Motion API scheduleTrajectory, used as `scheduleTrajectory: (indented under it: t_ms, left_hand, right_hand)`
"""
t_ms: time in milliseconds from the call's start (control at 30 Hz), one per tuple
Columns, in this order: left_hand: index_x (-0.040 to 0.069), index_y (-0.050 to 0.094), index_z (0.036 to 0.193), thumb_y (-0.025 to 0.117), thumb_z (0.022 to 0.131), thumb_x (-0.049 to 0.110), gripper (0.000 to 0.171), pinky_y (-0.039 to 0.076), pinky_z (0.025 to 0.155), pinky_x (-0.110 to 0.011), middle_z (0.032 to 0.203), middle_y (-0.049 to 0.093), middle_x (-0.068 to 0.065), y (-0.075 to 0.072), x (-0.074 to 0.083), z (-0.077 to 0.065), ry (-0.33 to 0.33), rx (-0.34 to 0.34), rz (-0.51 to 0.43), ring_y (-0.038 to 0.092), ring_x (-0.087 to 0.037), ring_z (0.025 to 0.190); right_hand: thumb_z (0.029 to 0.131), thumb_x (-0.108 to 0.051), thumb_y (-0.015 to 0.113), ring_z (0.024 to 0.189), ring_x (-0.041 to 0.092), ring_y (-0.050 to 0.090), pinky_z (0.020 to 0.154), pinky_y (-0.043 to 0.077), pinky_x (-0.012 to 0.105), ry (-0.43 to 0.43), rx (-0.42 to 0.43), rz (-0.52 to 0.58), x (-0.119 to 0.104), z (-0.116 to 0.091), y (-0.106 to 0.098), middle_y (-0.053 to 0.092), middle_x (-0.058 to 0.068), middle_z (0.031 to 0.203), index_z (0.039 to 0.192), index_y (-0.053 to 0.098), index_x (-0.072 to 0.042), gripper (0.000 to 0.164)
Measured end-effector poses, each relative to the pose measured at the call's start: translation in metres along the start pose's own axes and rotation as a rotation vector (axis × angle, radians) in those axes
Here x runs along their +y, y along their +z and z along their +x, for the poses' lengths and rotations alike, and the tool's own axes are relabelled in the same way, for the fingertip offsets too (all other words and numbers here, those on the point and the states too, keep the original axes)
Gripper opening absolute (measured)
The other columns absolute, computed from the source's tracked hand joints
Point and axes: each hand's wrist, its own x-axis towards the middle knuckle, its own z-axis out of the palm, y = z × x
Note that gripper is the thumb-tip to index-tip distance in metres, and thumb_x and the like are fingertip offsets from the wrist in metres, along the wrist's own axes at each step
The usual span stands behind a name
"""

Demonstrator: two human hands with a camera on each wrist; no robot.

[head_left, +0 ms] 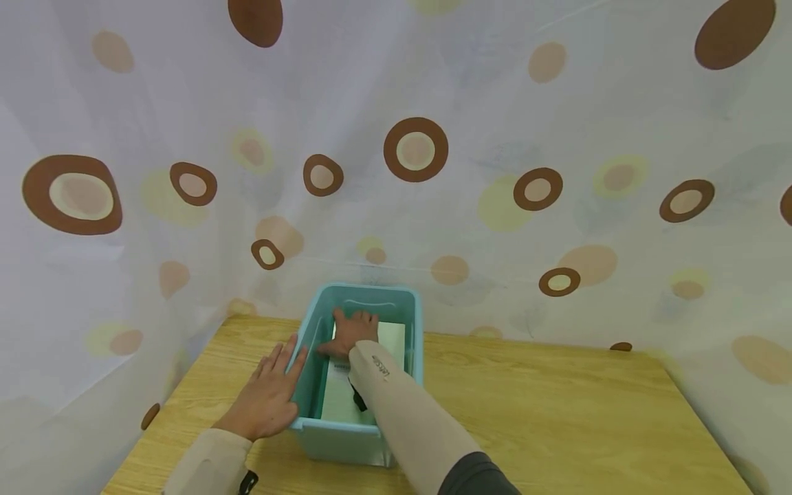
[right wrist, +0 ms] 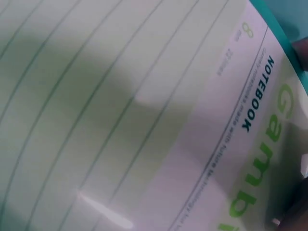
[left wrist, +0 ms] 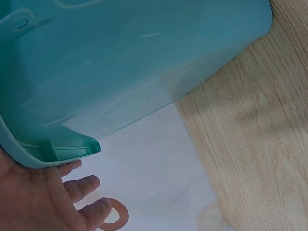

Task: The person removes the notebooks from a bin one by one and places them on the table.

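A light blue plastic bin [head_left: 340, 445] stands on the wooden table, with a pale notebook [head_left: 340, 402] lying inside. My right hand [head_left: 353, 333] reaches into the bin with its fingers and thumb spread over the far part of the notebook. Close up in the right wrist view, the notebook [right wrist: 96, 96] shows ruled lines and a printed label, with fingertips at its right side. Against the bin's left rim rests my left hand [head_left: 266, 399], fingers extended. The left wrist view has that hand's palm and fingers [left wrist: 82, 187] touching the rim underneath.
The wooden table [head_left: 557, 405] extends to the right of the bin and a shorter way to its left. A pale curtain-like sheet [head_left: 470, 89] with brown and beige spots hangs behind the table and along its sides.
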Motion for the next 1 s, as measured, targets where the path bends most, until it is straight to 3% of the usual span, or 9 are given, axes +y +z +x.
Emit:
scheduleTrajectory:
  t_ms: [200,333,433,667,1000]
  left_hand:
    - [-0.009,0.025,0.148,0.044,0.075,0.002,0.076,0.015,0.110,-0.063,0.157,0.009,-0.028,-0.002,0.002,0.000,-0.006,-0.005,0.005,0.011,-0.050,0.141]
    - [-0.010,0.024,0.148,0.044,0.075,0.001,0.076,0.016,0.110,-0.064,0.157,0.009,-0.027,-0.001,0.002,0.000,-0.006,0.002,0.009,0.012,-0.050,0.141]
    - [-0.009,0.023,0.149,0.043,0.075,0.000,0.077,0.016,0.110,-0.064,0.157,0.009,-0.027,-0.001,0.003,0.000,-0.009,-0.001,0.001,0.011,-0.050,0.141]
    - [-0.010,0.023,0.148,0.041,0.076,-0.001,0.075,0.016,0.109,-0.065,0.157,0.009,-0.028,-0.002,0.005,0.000,-0.005,0.014,0.002,0.011,-0.051,0.141]
    - [-0.012,0.024,0.147,0.041,0.074,-0.001,0.075,0.017,0.109,-0.065,0.156,0.010,-0.029,0.000,0.009,-0.001,-0.007,0.028,0.000,0.014,-0.052,0.140]
  right_hand:
    - [0.078,-0.063,0.065,0.116,0.031,0.052,0.098,0.034,0.049,-0.027,0.090,-0.045,-0.003,0.000,-0.017,0.060,0.012,0.125,0.134,0.049,-0.028,0.069]
    - [0.078,-0.068,0.061,0.117,0.030,0.051,0.100,0.034,0.049,-0.017,0.117,-0.095,-0.004,-0.002,-0.034,0.058,0.012,0.127,0.142,0.043,-0.030,0.076]
    - [0.080,-0.067,0.059,0.117,0.030,0.051,0.101,0.034,0.048,-0.021,0.138,-0.099,-0.003,-0.005,-0.053,0.057,0.012,0.127,0.144,0.041,-0.029,0.077]
    - [0.081,-0.061,0.056,0.093,0.026,0.047,0.088,0.036,0.044,-0.052,0.223,-0.046,0.003,-0.007,-0.102,0.058,0.009,0.104,0.137,0.045,-0.027,0.066]
    - [0.080,-0.056,0.056,0.084,0.023,0.048,0.082,0.038,0.041,-0.066,0.333,0.073,0.009,-0.029,-0.178,0.054,0.006,0.091,0.130,0.045,-0.021,0.062]
